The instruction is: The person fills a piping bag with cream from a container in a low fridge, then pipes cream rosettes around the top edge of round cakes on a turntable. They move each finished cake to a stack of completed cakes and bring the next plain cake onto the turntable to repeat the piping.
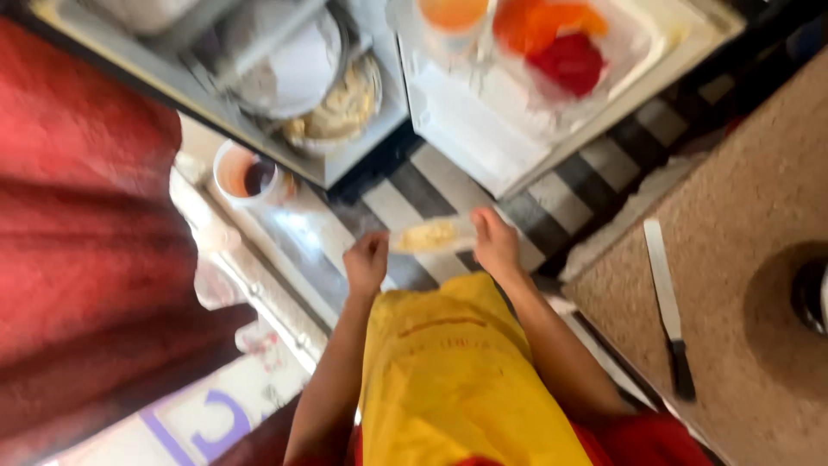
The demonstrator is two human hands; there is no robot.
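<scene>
Both of my arms reach forward over a yellow apron (448, 371). Between my hands is a small clear packet of pale yellow food (429, 235), held level above the striped floor. My right hand (496, 243) grips the packet's right end. My left hand (366, 261) is curled into a fist at its left end; the blur hides whether its fingers pinch the packet.
Ahead are open white shelves with a bowl of pale dough (341, 108), a tub of orange and red food (552, 39) and a white cup (246, 173). A long flat knife (668, 302) lies on the speckled counter (750, 216) at right. Red cloth (78, 250) fills the left.
</scene>
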